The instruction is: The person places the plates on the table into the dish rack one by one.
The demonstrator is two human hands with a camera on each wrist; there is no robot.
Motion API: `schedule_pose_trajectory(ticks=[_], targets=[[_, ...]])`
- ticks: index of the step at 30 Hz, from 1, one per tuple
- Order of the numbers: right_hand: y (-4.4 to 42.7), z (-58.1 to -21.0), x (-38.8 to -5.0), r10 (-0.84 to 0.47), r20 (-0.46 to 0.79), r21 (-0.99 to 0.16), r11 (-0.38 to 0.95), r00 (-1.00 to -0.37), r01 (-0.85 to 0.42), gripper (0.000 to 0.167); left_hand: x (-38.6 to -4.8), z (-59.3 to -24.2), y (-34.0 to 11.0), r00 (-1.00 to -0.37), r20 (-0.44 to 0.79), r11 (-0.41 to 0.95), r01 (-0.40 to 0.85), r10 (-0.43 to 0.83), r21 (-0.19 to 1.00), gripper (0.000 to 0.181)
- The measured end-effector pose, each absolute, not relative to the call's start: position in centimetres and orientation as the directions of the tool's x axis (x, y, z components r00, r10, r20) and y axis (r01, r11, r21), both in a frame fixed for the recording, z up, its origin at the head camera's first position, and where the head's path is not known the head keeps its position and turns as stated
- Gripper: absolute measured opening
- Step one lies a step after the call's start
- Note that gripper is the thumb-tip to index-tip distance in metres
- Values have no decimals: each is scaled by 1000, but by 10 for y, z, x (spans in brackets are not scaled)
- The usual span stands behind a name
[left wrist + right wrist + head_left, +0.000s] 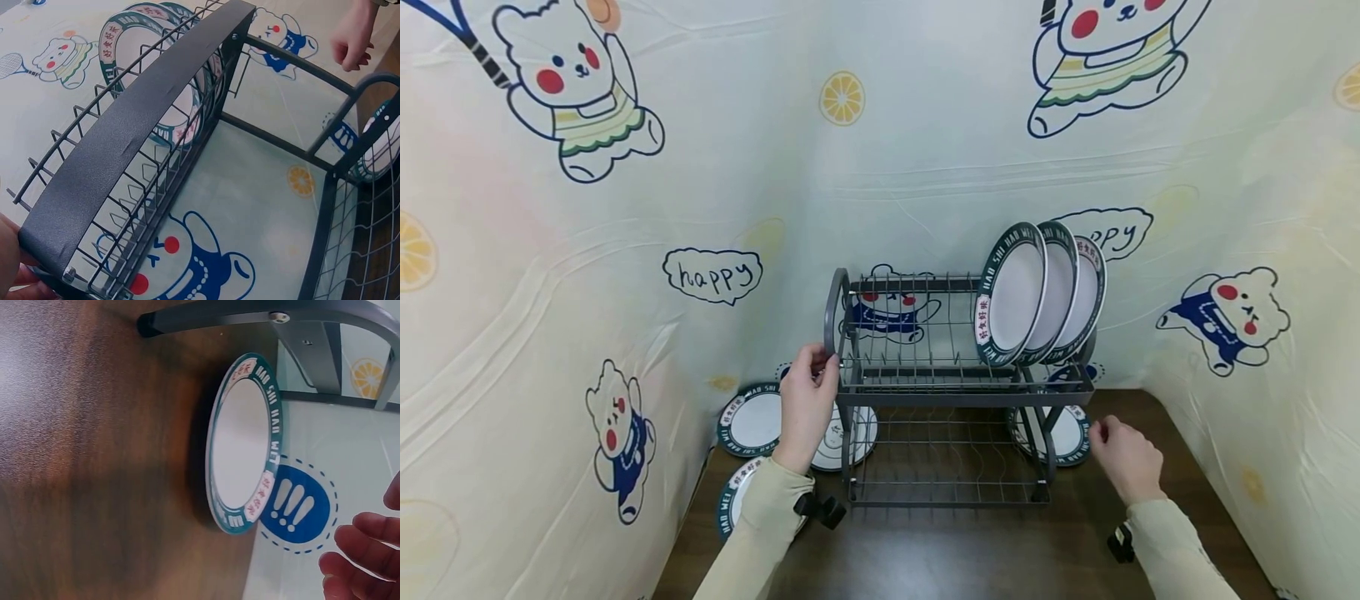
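Observation:
A dark two-tier dish rack (962, 398) stands on the wooden table. Three green-rimmed plates (1011, 296) lean upright at the right end of its upper tier. The left hand (808, 404) grips the upper left side of the rack; in the left wrist view its fingers (25, 281) show at the frame's lower corner. Just right of the rack, the right hand (1127, 458) is held near a plate (1067, 435) lying behind the rack's right leg. In the right wrist view the right hand's fingers (362, 556) are loosely bent, apart from that plate (240, 444).
Left of the rack lie two green-rimmed plates (756, 421) on the table (940, 554), one nearer the front partly under the left sleeve. Another plate (857, 437) lies behind the rack's left leg. A patterned cloth (797, 192) hangs behind and at both sides.

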State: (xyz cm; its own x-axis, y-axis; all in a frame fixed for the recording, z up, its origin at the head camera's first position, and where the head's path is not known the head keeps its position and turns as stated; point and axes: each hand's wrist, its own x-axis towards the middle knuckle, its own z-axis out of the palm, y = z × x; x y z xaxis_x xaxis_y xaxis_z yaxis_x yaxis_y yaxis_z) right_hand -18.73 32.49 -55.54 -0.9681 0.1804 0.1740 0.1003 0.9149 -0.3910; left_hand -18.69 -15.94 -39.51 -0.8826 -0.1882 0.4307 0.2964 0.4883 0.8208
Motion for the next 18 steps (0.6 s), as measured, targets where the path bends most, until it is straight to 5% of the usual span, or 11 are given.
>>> schedule_pose_trajectory(ticks=[18], targets=[[336, -582, -190, 178, -19, -385, 907, -984, 171, 30, -187, -395, -160, -880, 435, 491, 298, -190, 819, 17]])
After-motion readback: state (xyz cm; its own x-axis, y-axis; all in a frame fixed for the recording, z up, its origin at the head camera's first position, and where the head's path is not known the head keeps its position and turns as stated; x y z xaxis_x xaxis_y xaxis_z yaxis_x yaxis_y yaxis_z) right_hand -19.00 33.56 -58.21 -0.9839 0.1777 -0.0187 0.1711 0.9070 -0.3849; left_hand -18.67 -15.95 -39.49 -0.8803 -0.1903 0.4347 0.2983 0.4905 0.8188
